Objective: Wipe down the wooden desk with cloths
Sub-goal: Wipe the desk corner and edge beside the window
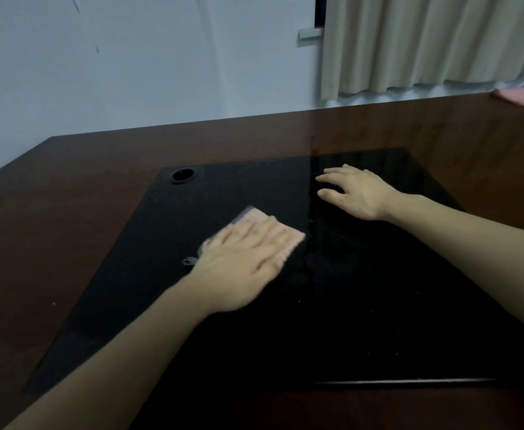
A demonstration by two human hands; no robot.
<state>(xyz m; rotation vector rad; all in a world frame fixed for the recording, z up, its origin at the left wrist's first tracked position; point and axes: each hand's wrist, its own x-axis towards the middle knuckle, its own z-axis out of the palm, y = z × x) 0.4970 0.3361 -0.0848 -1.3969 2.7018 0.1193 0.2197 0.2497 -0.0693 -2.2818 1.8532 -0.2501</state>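
Note:
A dark brown wooden desk (68, 218) carries a large glossy black panel (347, 305) in its middle. My left hand (242, 262) lies flat with straight fingers on a pink cloth (288, 240), pressing it onto the black panel; the hand is motion-blurred. The cloth sticks out beyond my fingertips and at the far left of the hand. My right hand (357, 190) rests flat on the black panel farther back and to the right, fingers spread and holding nothing.
A round cable hole (182, 175) sits at the panel's far left corner. A second pink cloth (521, 96) lies at the desk's far right edge. A white wall and beige curtains (434, 41) stand behind the desk.

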